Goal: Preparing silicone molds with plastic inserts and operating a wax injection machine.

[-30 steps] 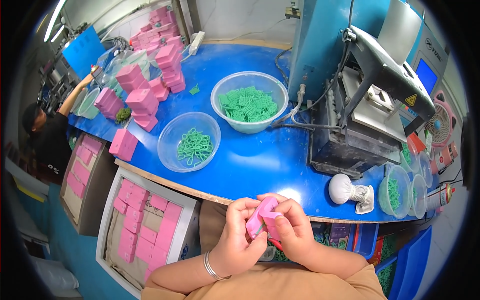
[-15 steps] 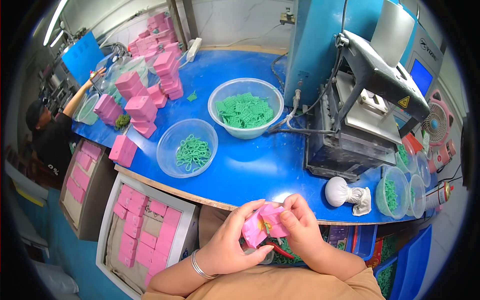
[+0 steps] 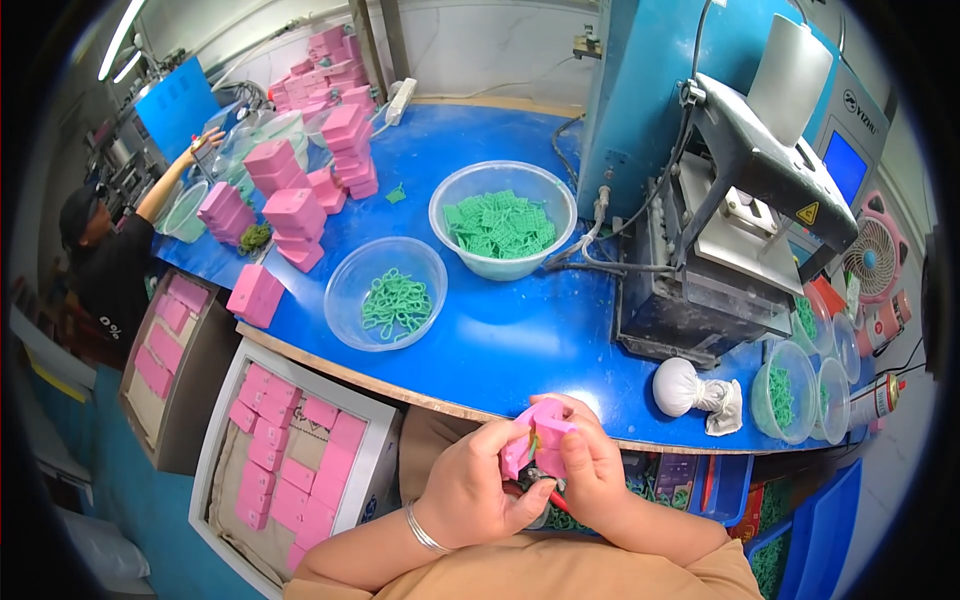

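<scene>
Left hand (image 3: 470,490): gripping the pink piece (image 3: 517,457) from the left, fingers curling around the back, thumb tip lying low beside the tool.
Right hand (image 3: 592,465): pinching the same piece from the right, thumb in front, fingers bending behind.
Pink piece: sitting between both hands near the front edge of the blue table (image 3: 480,370), gaping upward, showing a bit of green (image 3: 535,444) inside.
Red-handled tool (image 3: 557,498): poking out beneath, between the hands; cannot tell in whose grasp.
Left bowl (image 3: 350,272): holding green loops (image 3: 398,303).
Right bowl (image 3: 500,268): holding flat green pieces (image 3: 505,222).
White pouch (image 3: 677,387): resting before the press (image 3: 735,200).
</scene>
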The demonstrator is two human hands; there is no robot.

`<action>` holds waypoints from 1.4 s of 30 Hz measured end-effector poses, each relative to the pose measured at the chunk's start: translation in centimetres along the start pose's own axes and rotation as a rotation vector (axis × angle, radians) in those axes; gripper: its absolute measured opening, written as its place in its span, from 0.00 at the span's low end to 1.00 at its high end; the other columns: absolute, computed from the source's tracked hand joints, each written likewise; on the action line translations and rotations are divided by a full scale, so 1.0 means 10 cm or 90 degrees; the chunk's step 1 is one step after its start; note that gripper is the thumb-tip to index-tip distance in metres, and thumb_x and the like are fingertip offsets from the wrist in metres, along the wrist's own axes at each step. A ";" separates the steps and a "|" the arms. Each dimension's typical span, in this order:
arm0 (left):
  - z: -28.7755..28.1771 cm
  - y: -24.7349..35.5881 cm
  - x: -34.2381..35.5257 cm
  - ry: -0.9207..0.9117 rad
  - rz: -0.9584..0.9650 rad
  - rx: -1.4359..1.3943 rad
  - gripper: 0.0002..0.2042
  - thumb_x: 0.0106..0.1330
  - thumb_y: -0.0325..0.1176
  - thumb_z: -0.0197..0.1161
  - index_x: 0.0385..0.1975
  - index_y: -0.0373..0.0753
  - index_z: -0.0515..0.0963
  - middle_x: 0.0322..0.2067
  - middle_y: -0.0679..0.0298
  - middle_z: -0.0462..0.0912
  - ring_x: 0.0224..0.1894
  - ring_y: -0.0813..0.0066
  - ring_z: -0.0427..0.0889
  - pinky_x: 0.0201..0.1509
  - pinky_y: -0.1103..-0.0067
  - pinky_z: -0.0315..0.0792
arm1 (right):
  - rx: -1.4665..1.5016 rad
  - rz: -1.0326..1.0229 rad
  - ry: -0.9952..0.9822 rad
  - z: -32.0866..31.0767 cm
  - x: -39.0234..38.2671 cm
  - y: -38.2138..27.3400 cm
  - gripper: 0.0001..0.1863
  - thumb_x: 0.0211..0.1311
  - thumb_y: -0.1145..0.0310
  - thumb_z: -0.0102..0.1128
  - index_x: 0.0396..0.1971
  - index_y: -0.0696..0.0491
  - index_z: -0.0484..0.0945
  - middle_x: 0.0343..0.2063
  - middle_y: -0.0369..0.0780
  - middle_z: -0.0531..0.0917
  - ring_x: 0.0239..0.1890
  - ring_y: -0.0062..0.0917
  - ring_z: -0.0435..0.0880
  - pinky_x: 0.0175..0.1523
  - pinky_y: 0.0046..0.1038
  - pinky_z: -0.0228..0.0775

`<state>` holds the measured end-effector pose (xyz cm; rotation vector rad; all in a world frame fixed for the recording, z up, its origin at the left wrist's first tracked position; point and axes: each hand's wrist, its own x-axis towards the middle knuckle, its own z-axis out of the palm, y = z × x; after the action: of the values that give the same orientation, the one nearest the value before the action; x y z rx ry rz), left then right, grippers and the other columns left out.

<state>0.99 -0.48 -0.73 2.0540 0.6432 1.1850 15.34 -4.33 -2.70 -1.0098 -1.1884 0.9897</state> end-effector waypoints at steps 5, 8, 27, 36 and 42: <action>0.05 0.04 0.00 0.048 0.058 0.140 0.20 0.53 0.24 0.58 0.45 0.34 0.59 0.28 0.55 0.74 0.22 0.61 0.75 0.24 0.74 0.69 | -0.096 -0.060 -0.022 0.00 -0.02 -0.03 0.14 0.64 0.63 0.47 0.37 0.59 0.75 0.44 0.45 0.72 0.49 0.30 0.68 0.53 0.30 0.59; 0.07 0.00 -0.03 0.060 0.048 0.151 0.19 0.54 0.23 0.56 0.45 0.32 0.59 0.29 0.54 0.74 0.25 0.60 0.76 0.26 0.73 0.70 | -0.001 -0.022 -0.021 -0.01 -0.04 0.00 0.11 0.63 0.65 0.49 0.33 0.58 0.73 0.44 0.44 0.71 0.47 0.27 0.68 0.52 0.28 0.60; -0.10 -0.04 -0.04 0.003 0.018 0.188 0.17 0.55 0.22 0.58 0.44 0.35 0.62 0.37 0.56 0.63 0.35 0.69 0.67 0.41 0.75 0.64 | -0.229 -0.080 -0.071 -0.11 0.02 -0.03 0.18 0.66 0.65 0.37 0.44 0.65 0.67 0.46 0.51 0.70 0.50 0.39 0.69 0.54 0.33 0.60; -0.21 0.09 0.02 -0.081 -0.042 0.430 0.10 0.49 0.23 0.63 0.31 0.36 0.71 0.30 0.60 0.68 0.32 0.63 0.68 0.36 0.73 0.64 | -0.318 -0.151 -0.082 -0.06 0.04 -0.09 0.12 0.62 0.67 0.47 0.39 0.62 0.66 0.44 0.52 0.67 0.51 0.44 0.67 0.53 0.37 0.60; -0.25 0.13 -0.01 0.140 -0.359 -0.617 0.08 0.59 0.24 0.58 0.37 0.32 0.72 0.31 0.62 0.73 0.33 0.76 0.71 0.35 0.83 0.67 | -0.094 0.098 0.037 -0.03 0.04 -0.09 0.17 0.60 0.68 0.52 0.45 0.56 0.60 0.40 0.44 0.68 0.48 0.28 0.69 0.51 0.30 0.62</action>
<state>-1.18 -0.62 1.15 0.8677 0.5351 1.0705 15.70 -4.22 -1.74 -1.2531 -1.1619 0.9966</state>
